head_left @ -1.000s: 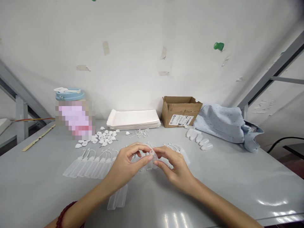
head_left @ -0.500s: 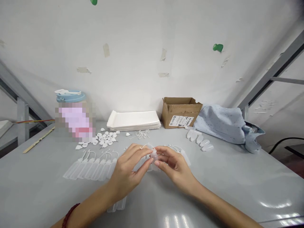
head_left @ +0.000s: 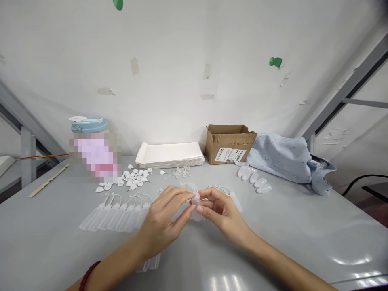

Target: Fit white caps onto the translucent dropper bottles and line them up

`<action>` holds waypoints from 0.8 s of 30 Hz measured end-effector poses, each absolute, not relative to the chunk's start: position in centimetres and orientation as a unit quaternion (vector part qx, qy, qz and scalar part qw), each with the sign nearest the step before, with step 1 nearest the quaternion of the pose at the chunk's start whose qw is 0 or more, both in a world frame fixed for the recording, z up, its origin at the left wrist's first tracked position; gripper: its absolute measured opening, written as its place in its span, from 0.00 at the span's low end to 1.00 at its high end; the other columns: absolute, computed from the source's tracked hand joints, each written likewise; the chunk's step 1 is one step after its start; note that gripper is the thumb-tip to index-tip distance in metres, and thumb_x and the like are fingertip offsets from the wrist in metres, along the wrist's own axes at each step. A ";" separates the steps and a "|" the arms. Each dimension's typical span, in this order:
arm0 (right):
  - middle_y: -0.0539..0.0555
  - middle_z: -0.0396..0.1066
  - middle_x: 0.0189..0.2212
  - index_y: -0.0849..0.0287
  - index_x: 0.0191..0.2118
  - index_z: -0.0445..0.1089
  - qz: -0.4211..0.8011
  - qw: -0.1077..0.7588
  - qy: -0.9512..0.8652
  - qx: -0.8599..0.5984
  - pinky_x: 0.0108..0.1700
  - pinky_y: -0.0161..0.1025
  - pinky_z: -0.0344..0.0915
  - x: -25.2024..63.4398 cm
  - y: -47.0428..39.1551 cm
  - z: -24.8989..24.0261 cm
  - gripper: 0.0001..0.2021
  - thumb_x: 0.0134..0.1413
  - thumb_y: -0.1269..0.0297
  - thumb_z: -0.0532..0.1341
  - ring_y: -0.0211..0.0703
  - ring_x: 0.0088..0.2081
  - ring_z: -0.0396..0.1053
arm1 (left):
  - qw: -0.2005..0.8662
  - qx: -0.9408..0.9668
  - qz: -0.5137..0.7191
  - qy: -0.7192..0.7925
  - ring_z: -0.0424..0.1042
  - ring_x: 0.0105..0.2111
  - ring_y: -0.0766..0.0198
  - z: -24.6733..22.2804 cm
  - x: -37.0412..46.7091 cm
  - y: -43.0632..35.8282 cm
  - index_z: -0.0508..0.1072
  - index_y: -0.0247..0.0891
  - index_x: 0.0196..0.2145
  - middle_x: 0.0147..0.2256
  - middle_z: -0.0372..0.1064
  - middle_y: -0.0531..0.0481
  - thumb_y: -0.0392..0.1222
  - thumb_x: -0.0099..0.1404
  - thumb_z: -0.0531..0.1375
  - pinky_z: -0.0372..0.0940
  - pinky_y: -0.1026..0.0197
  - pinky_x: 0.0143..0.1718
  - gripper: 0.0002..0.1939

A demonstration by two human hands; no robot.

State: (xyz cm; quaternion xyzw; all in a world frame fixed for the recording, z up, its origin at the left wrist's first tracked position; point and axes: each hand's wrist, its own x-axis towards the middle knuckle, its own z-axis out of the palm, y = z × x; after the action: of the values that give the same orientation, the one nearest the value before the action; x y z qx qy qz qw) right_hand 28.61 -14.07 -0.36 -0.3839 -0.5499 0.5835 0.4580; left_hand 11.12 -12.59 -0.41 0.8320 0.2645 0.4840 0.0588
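Between the two hands, mid-table: one translucent held bottle (head_left: 197,203), in front of other bottles that the hands mostly hide. Left hand (head_left: 167,212) has thumb and fingertips closed on the bottle's left side and neck; right hand (head_left: 222,212) pinches it from the right, index finger up by the white top, thumb lower on the body. Both hands clamped on the same piece, fingertips nearly meeting.

Key relation: bottle's long axis looks roughly upright, top end up and far, base down and near, so it runs across the line joining the hands. Foreshortened, exact tilt can't be told. Neither hand is clearly nearer; bottle lies just right of the left fingertips, just left of the right ones. A thin curved white strand arcs left by the top, seems attached to it.

Left on table (head_left: 273,242): row of bottles (head_left: 117,216) lying side by side, strands at far ends. More bottles (head_left: 235,201) just beyond right hand, partly hidden. Near side, a few bottles (head_left: 154,262) partly behind left forearm. Far left: pile of white caps (head_left: 133,178); right of it, small white strands (head_left: 182,172).
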 end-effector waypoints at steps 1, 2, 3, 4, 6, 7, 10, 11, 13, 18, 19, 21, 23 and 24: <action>0.54 0.73 0.38 0.58 0.39 0.67 0.586 0.459 -0.546 -0.384 0.39 0.40 0.67 28.6 -14.1 -0.4 0.15 0.48 0.56 0.66 0.41 0.36 0.72 | 0.056 0.833 0.482 0.265 0.70 0.36 0.60 -0.4 11.1 -12.6 0.70 0.38 0.43 0.36 0.72 0.45 0.29 0.63 0.57 0.67 0.57 0.37 0.11; 0.54 0.73 0.38 0.58 0.40 0.67 0.590 0.459 -0.542 -0.384 0.39 0.40 0.67 28.6 -14.0 -0.4 0.16 0.47 0.56 0.67 0.41 0.36 0.72 | 0.051 0.836 0.479 0.265 0.70 0.36 0.60 -0.4 11.1 -12.6 0.70 0.38 0.43 0.36 0.71 0.45 0.29 0.63 0.56 0.67 0.58 0.36 0.11; 0.54 0.73 0.38 0.57 0.40 0.67 0.595 0.459 -0.539 -0.382 0.38 0.40 0.67 28.5 -14.0 -0.5 0.16 0.47 0.56 0.67 0.41 0.35 0.72 | 0.047 0.839 0.474 0.262 0.70 0.36 0.60 -0.4 11.0 -12.5 0.70 0.39 0.42 0.36 0.71 0.45 0.29 0.63 0.56 0.67 0.58 0.36 0.11; 0.53 0.73 0.36 0.57 0.41 0.67 0.599 0.458 -0.537 -0.377 0.38 0.40 0.67 28.5 -14.0 -0.5 0.17 0.47 0.56 0.67 0.41 0.35 0.72 | 0.046 0.843 0.469 0.259 0.70 0.35 0.60 -0.3 10.9 -12.4 0.71 0.39 0.42 0.35 0.71 0.45 0.29 0.63 0.56 0.67 0.58 0.35 0.11; 0.51 0.73 0.31 0.57 0.42 0.67 0.607 0.455 -0.539 -0.367 0.39 0.40 0.66 28.5 -14.1 -0.5 0.17 0.48 0.56 0.66 0.41 0.34 0.73 | 0.050 0.850 0.461 0.249 0.70 0.35 0.61 -0.2 10.7 -12.3 0.70 0.39 0.42 0.35 0.70 0.46 0.29 0.64 0.56 0.67 0.58 0.35 0.11; 0.50 0.72 0.28 0.57 0.43 0.67 0.607 0.452 -0.542 -0.365 0.39 0.40 0.66 28.5 -14.1 -0.6 0.17 0.49 0.56 0.66 0.42 0.34 0.73 | 0.054 0.854 0.454 0.248 0.69 0.36 0.61 -0.1 10.5 -12.3 0.70 0.38 0.43 0.36 0.70 0.46 0.29 0.64 0.56 0.67 0.58 0.36 0.11; 0.50 0.73 0.26 0.58 0.43 0.67 0.600 0.443 -0.548 -0.378 0.40 0.42 0.66 28.3 -14.2 -0.7 0.17 0.49 0.55 0.65 0.44 0.34 0.74 | 0.070 0.872 0.401 0.270 0.68 0.42 0.58 0.2 9.7 -12.7 0.65 0.37 0.49 0.42 0.68 0.42 0.33 0.64 0.58 0.67 0.55 0.41 0.15; 0.51 0.74 0.27 0.59 0.43 0.67 0.599 0.438 -0.549 -0.384 0.41 0.42 0.67 28.2 -14.3 -0.8 0.17 0.49 0.55 0.65 0.45 0.35 0.74 | 0.076 0.879 0.374 0.286 0.67 0.44 0.56 0.2 9.4 -13.0 0.63 0.37 0.51 0.45 0.67 0.41 0.35 0.64 0.59 0.67 0.54 0.43 0.18; 0.53 0.76 0.28 0.59 0.41 0.67 0.598 0.430 -0.547 -0.397 0.41 0.43 0.67 27.9 -14.5 -1.0 0.17 0.49 0.54 0.65 0.46 0.36 0.75 | 0.085 0.889 0.324 0.313 0.65 0.48 0.54 0.1 8.7 -13.7 0.61 0.38 0.53 0.48 0.65 0.40 0.38 0.63 0.60 0.67 0.53 0.46 0.21; 0.54 0.77 0.30 0.58 0.39 0.68 0.611 0.405 -0.546 -0.406 0.38 0.42 0.69 26.5 -15.3 -1.4 0.17 0.47 0.53 0.65 0.47 0.35 0.76 | 0.058 0.893 0.322 0.310 0.64 0.50 0.53 -0.8 7.8 -15.5 0.60 0.38 0.53 0.48 0.66 0.40 0.38 0.64 0.59 0.67 0.51 0.48 0.21; 0.54 0.77 0.31 0.58 0.39 0.68 0.614 0.398 -0.547 -0.406 0.38 0.42 0.69 26.3 -15.5 -1.4 0.17 0.47 0.53 0.65 0.47 0.34 0.76 | 0.052 0.893 0.326 0.306 0.65 0.49 0.53 -0.9 7.7 -15.8 0.60 0.38 0.53 0.48 0.66 0.40 0.37 0.63 0.59 0.67 0.51 0.48 0.21; 0.53 0.76 0.31 0.58 0.39 0.69 0.620 0.385 -0.548 -0.409 0.37 0.41 0.68 25.9 -15.9 -1.5 0.17 0.47 0.52 0.65 0.45 0.33 0.75 | 0.048 0.895 0.324 0.303 0.65 0.48 0.53 -0.9 7.5 -16.3 0.61 0.37 0.50 0.47 0.67 0.40 0.36 0.62 0.60 0.67 0.52 0.47 0.19; 0.53 0.76 0.30 0.58 0.39 0.69 0.628 0.373 -0.546 -0.410 0.35 0.39 0.68 25.5 -16.3 -1.7 0.17 0.47 0.52 0.65 0.44 0.30 0.75 | 0.049 0.898 0.313 0.305 0.65 0.48 0.53 -0.9 7.3 -16.7 0.63 0.37 0.46 0.46 0.67 0.41 0.34 0.61 0.61 0.67 0.53 0.46 0.16; 0.53 0.76 0.30 0.59 0.39 0.69 0.632 0.369 -0.546 -0.408 0.35 0.39 0.68 25.3 -16.4 -1.8 0.17 0.48 0.52 0.65 0.43 0.30 0.74 | 0.049 0.900 0.307 0.306 0.65 0.48 0.53 -0.9 7.1 -16.9 0.63 0.37 0.43 0.46 0.67 0.41 0.33 0.61 0.60 0.67 0.53 0.47 0.13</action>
State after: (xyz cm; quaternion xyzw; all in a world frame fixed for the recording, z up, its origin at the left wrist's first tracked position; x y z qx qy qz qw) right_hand 25.33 -16.44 -1.85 -0.4075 -0.5461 0.6321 0.3691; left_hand 7.09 -16.89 -0.89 0.8999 0.3060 0.3068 0.0492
